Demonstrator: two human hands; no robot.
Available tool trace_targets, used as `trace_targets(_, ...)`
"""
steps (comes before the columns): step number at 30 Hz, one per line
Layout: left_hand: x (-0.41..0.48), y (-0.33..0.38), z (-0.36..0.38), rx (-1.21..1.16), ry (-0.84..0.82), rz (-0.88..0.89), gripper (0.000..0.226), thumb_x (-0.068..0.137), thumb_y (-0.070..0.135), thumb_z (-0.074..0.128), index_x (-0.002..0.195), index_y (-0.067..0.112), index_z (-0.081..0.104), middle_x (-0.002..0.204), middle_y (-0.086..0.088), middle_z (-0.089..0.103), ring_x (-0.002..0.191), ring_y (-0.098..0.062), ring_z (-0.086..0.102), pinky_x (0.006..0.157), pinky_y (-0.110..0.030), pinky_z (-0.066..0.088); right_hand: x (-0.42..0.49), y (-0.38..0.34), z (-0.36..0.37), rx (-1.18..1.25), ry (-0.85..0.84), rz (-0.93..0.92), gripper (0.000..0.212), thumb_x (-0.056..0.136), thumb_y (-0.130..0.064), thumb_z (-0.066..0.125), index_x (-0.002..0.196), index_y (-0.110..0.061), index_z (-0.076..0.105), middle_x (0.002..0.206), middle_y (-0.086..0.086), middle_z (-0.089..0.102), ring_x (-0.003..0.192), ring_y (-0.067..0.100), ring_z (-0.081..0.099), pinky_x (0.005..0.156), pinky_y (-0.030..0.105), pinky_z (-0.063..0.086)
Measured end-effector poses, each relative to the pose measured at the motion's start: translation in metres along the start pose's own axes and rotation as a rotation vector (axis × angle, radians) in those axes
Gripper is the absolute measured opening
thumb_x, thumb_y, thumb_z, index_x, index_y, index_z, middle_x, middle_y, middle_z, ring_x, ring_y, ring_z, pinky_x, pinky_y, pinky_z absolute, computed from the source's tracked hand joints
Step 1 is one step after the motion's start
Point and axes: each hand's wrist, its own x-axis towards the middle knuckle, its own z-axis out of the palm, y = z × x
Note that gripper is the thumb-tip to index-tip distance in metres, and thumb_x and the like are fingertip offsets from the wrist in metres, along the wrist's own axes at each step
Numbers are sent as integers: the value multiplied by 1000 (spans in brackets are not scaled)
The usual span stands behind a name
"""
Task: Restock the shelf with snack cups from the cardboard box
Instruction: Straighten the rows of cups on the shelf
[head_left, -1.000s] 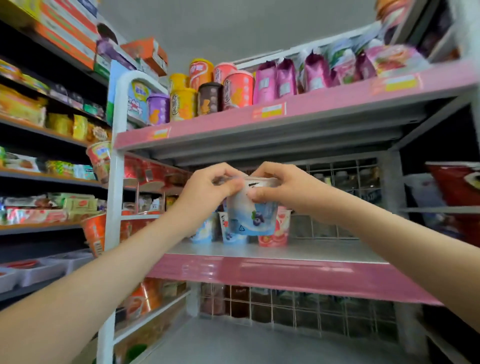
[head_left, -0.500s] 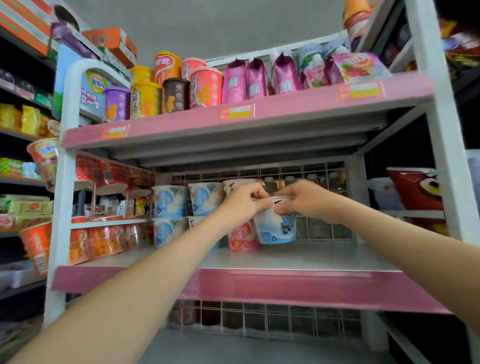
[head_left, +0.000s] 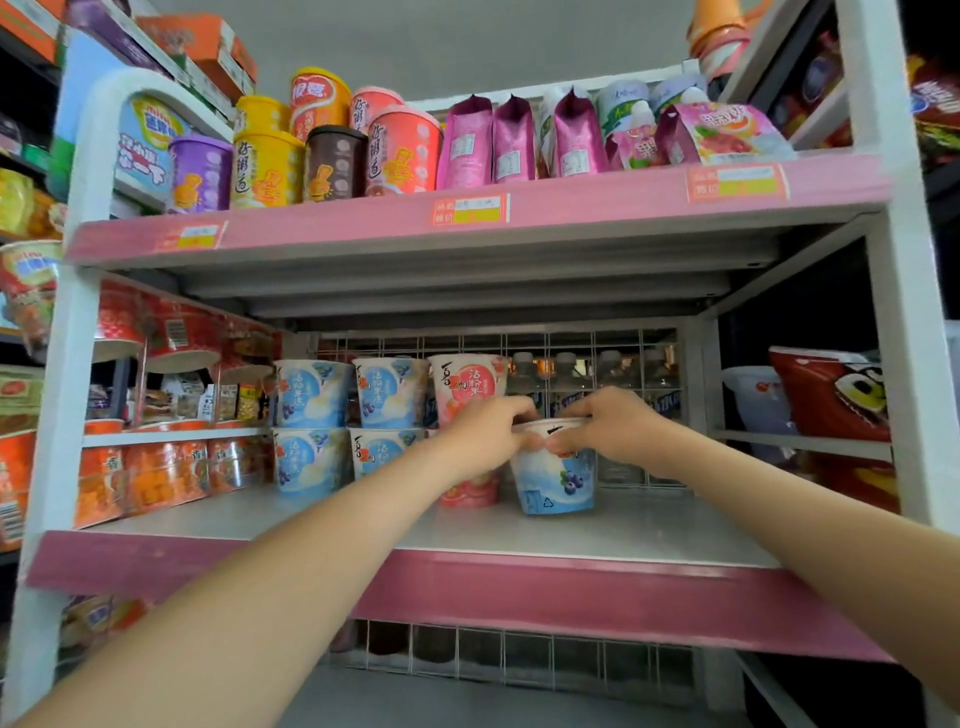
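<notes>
My left hand (head_left: 480, 434) and right hand (head_left: 615, 428) both pinch the rim of a blue cup (head_left: 553, 480). Its base is low at the shelf (head_left: 571, 535), just right of the stacked cups (head_left: 311, 395). My fingers hide its lid, and my left hand covers most of a pink cup (head_left: 470, 492).

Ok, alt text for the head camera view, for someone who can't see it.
Left hand and right hand grip the rim of a blue snack cup at the pink-edged shelf, right of stacked blue and pink cups. Canisters and pink pouches line the upper shelf.
</notes>
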Motion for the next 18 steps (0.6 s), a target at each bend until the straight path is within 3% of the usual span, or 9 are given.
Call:
trace_targets(4, 1, 11, 7, 379, 89, 118, 17, 91, 12, 54, 107, 13, 60, 98, -9, 60, 93, -28, 59, 69, -33, 44, 6, 2, 11, -178, 35, 44, 40, 83, -34, 68, 112, -6, 67, 108, 10, 67, 95, 21, 63, 75, 29, 51)
trace_targets(8, 5, 16, 9, 561, 57, 182, 30, 88, -5, 45, 114, 7, 53, 104, -15, 62, 97, -32, 61, 74, -41, 51, 15, -2, 14, -461, -38, 38, 33, 88, -21, 59, 117, -5, 59, 110, 10, 64, 98, 22, 62, 81, 30, 53)
trace_targets(12, 9, 13, 5, 541, 34, 144, 27, 85, -11, 42, 105, 3, 54, 98, -16, 60, 90, -32, 60, 66, -36, 43, 18, -7, 13, -635, -142, -22, 30, 90, -22, 57, 114, -4, 57, 104, 8, 59, 91, 20, 55, 77, 28, 47)
trace_targets(15, 10, 8, 7, 429, 0, 92, 25, 84, -11, 42, 100, 3, 55, 96, -17, 60, 87, -31, 60, 67, -36, 46, 24, 1, 17, -588, -177, -50, 33, 89, -25, 59, 115, -5, 57, 107, 7, 59, 93, 20, 55, 75, 27, 46)
trace_targets(18, 12, 1, 12, 226, -24, 20, 27, 89, 0, 49, 112, 10, 59, 106, -15, 60, 92, -28, 59, 79, -36, 51, 26, 10, 18, -413, -201, 10, 65, 85, -42, 62, 137, -10, 40, 131, 11, 50, 114, 25, 52, 89, 32, 47)
